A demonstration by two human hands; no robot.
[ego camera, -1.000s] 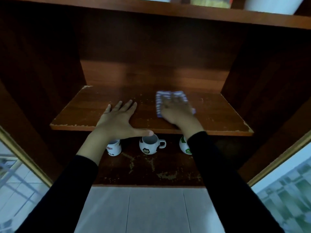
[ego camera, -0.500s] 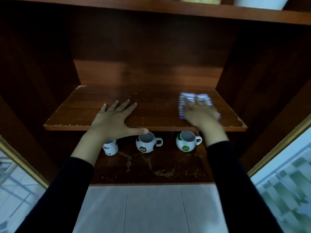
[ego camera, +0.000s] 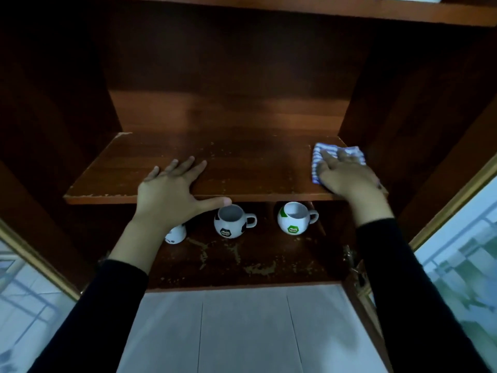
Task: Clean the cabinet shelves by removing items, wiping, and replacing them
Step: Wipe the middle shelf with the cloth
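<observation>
The right hand (ego camera: 347, 179) is lying flat on a blue-and-white striped cloth (ego camera: 324, 154), its fingers stretched out and pressing the cloth down rather than gripping it. The cloth is sitting at the far right end of the middle shelf (ego camera: 255, 168), up against the cabinet's right wall (ego camera: 403, 103). The left hand (ego camera: 172, 195) is resting palm down on the same shelf, left of centre. Its fingers are spread straight and holding nothing, and the thumb is sticking out along the shelf's front edge. Both arms are reaching up in black sleeves (ego camera: 94, 319).

Under the front edge, three white mugs are standing upright in a row on the lower shelf (ego camera: 255, 262). The left mug (ego camera: 176, 234) is mostly hiding behind the left wrist. The middle mug (ego camera: 231, 223) is showing black patches, with its handle pointing right. The right mug (ego camera: 294, 218) is showing a green patch, and its handle is also pointing right. Pale, flaking marks are showing across the lower shelf's dark surface.

Glass doors with gold-coloured frames are standing open on the left (ego camera: 27, 278) and right (ego camera: 457, 251), and an upper shelf (ego camera: 269, 9) is running across the top
</observation>
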